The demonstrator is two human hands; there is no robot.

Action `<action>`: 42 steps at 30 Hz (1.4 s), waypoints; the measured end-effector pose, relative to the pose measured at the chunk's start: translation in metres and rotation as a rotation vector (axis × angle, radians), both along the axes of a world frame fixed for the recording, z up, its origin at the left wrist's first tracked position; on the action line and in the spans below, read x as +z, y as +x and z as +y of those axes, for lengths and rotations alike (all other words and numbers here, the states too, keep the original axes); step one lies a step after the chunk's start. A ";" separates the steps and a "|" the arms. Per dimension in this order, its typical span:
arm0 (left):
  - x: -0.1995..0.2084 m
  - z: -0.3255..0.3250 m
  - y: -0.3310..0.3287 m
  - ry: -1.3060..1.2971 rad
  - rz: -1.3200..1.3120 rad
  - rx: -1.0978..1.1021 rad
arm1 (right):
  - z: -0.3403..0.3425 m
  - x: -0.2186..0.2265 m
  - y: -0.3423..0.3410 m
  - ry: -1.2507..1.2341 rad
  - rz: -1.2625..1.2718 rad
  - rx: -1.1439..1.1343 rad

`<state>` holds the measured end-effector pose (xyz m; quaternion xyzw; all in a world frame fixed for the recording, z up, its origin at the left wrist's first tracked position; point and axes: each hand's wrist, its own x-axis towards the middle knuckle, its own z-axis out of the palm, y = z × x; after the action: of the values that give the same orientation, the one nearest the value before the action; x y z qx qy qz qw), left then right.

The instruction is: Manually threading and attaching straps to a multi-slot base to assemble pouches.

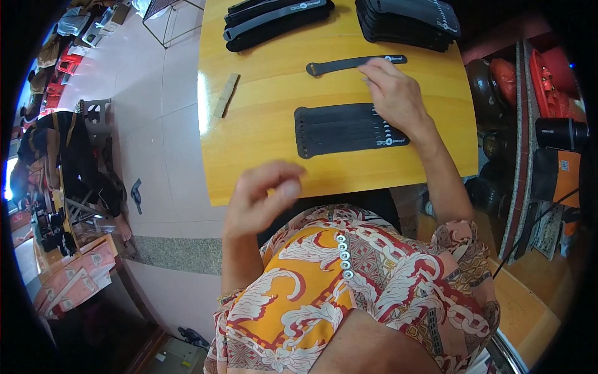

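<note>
A single black strap (339, 65) with a rounded slotted end lies across the yellow table (261, 137). My right hand (395, 93) hovers over its right part, fingers curled and tips drawn together; whether they touch the strap or hold anything is hidden. Beneath that wrist, a row of overlapping black straps (339, 131) lies side by side, pale print at their right ends. My left hand (265, 196) hangs over the table's near edge, to the lower left of this row. Its fingers are bent, the thumb stands apart, and nothing shows between them.
Two piles of black straps, one on the left (277, 25) and one on the right (405, 25), occupy the far edge. A short flat wooden strip (226, 95) lies at the table's left. Shelves with jars (489, 87) stand right; another person (68, 156) is at far left.
</note>
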<state>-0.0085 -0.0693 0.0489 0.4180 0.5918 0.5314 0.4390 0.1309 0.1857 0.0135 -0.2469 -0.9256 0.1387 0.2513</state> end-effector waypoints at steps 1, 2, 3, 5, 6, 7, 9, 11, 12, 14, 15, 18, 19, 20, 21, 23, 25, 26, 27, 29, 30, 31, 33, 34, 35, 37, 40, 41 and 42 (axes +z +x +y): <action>0.012 -0.005 0.001 0.208 -0.061 -0.142 | 0.000 -0.001 -0.011 0.040 -0.034 0.060; 0.024 -0.009 0.001 0.416 -0.121 -0.283 | 0.003 -0.003 -0.021 0.034 -0.036 0.069; 0.038 -0.010 0.002 0.558 -0.231 -0.415 | 0.006 -0.004 -0.031 0.052 -0.120 0.062; 0.058 -0.003 0.007 0.768 -0.399 -0.616 | 0.015 -0.016 -0.037 0.082 -0.210 0.020; 0.069 -0.004 0.011 0.836 -0.437 -0.661 | 0.016 -0.017 -0.041 0.080 -0.212 0.035; 0.074 -0.004 0.015 0.907 -0.444 -0.685 | 0.018 -0.018 -0.043 0.070 -0.214 0.030; 0.076 -0.006 0.017 0.983 -0.451 -0.697 | 0.018 -0.019 -0.044 0.061 -0.222 0.036; 0.076 -0.007 0.017 0.972 -0.460 -0.690 | 0.018 -0.020 -0.043 0.056 -0.224 -0.065; 0.076 -0.006 0.017 0.969 -0.467 -0.691 | 0.018 -0.019 -0.039 0.060 -0.231 -0.062; 0.076 -0.005 0.017 0.964 -0.482 -0.701 | 0.019 -0.016 -0.026 0.114 -0.235 -0.114; 0.077 -0.004 0.017 0.959 -0.485 -0.707 | 0.017 -0.011 -0.020 0.118 -0.236 -0.113; 0.076 -0.005 0.018 0.941 -0.485 -0.723 | 0.001 0.012 0.007 0.182 -0.261 -0.154; 0.069 0.000 0.017 0.935 -0.500 -0.749 | -0.005 0.020 0.024 0.165 -0.228 -0.152; 0.068 0.004 0.019 0.920 -0.505 -0.772 | -0.014 0.030 0.039 0.142 -0.184 -0.145; 0.069 0.002 0.020 0.922 -0.500 -0.775 | -0.027 0.044 0.045 0.105 -0.149 -0.083; 0.038 0.001 0.026 0.378 -0.338 -0.221 | -0.051 0.047 0.058 -0.052 -0.088 0.039; 0.002 0.003 0.036 0.023 -0.175 0.100 | -0.079 0.045 0.060 -0.215 -0.084 0.167; -0.016 0.007 0.041 -0.059 -0.103 0.148 | -0.090 0.041 0.061 -0.261 -0.105 0.228; -0.025 0.007 0.044 -0.058 -0.100 0.136 | -0.099 0.036 0.061 -0.279 -0.117 0.266; -0.035 0.005 0.051 -0.001 0.086 0.129 | -0.112 0.029 0.060 -0.301 -0.124 0.305; -0.034 0.005 0.050 -0.004 0.091 0.122 | -0.117 0.026 0.059 -0.307 -0.116 0.318; -0.033 0.005 0.050 0.002 0.120 0.133 | -0.119 0.024 0.058 -0.313 -0.108 0.332; -0.029 0.004 0.049 -0.031 0.080 0.195 | -0.116 0.026 0.061 -0.312 -0.110 0.286; -0.029 0.003 0.048 -0.031 0.084 0.193 | -0.112 0.026 0.063 -0.308 -0.118 0.245; -0.029 0.000 0.045 -0.031 0.026 0.256 | -0.107 0.025 0.068 -0.308 -0.115 0.242; -0.033 -0.004 0.038 -0.030 -0.026 0.309 | -0.092 0.022 0.083 -0.281 -0.227 0.116; -0.047 -0.004 0.033 0.037 0.172 0.242 | -0.083 0.026 0.097 -0.398 -0.263 0.033; -0.048 -0.004 0.034 0.037 0.169 0.236 | -0.082 0.026 0.098 -0.431 -0.286 0.009; -0.048 -0.003 0.035 -0.011 0.137 0.250 | -0.080 0.025 0.100 -0.431 -0.288 -0.003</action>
<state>0.0264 -0.0719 0.0009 0.3738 0.6708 0.5490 0.3301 0.2311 0.1055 0.0386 -0.3135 -0.9005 0.2956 0.0586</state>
